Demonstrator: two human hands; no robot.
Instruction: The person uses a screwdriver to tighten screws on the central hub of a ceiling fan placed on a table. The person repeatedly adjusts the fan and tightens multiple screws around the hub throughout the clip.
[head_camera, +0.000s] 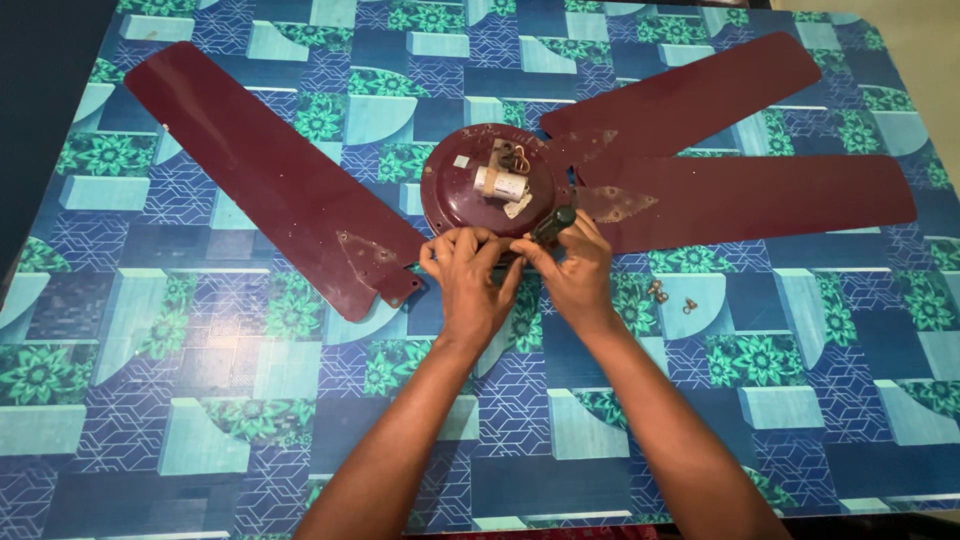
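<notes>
A maroon ceiling fan motor housing (480, 190) lies flat at the upper middle of the frame, on a table (200, 420) covered in a blue and green patterned sheet. Both hands meet at the housing's near edge. The left hand (468, 280) has its fingers curled and pressed against the rim, thumb on top. The right hand (575, 272) is closed around a dark-handled screwdriver (552, 224), whose tip points in toward the housing's edge; the tip itself is hidden by the fingers.

On top of the housing sits a small white cylindrical capacitor (497, 182) with a bit of wiring beside it. One long maroon blade (270, 180) stretches away to the upper left of the frame, and two more blades (740, 195) fan out to the upper right, one just above the other. A few small loose screws (668, 295) lie on the table just right of the right hand.
</notes>
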